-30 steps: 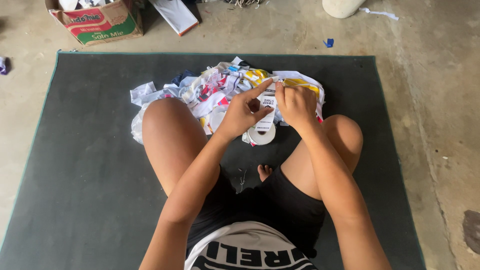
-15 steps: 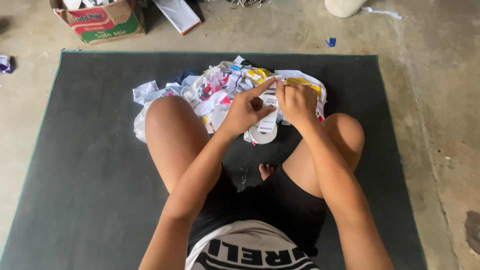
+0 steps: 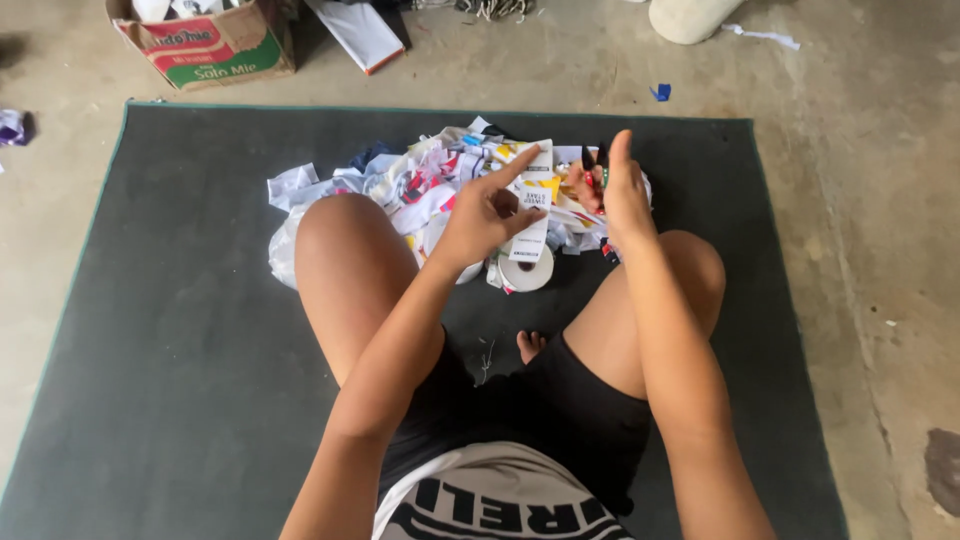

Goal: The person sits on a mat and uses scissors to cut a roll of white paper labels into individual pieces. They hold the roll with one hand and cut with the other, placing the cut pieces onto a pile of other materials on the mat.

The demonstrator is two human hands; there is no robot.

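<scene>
Box (image 3: 215, 45): far left, cardboard, on the concrete past the mat (image 3: 160, 300).
Paper pile (image 3: 400, 185): crumpled scraps on the mat, just past the knees.
Left hand (image 3: 482, 212): pinching a white paper strip (image 3: 532, 205) — index finger stuck out.
Tape roll (image 3: 527, 270): white, right below the strip.
Right hand (image 3: 620, 190): closed around something dark and thin — can't tell what.

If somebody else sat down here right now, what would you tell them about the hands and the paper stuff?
Left hand: pinches a white paper strip, held upright.
Right hand: grips a small dark tool with red on it; its kind is unclear.
A tape roll lies on the dark mat, before the pile of paper scraps.
Done: many scraps piled.
Left: the strip in hand.
</scene>
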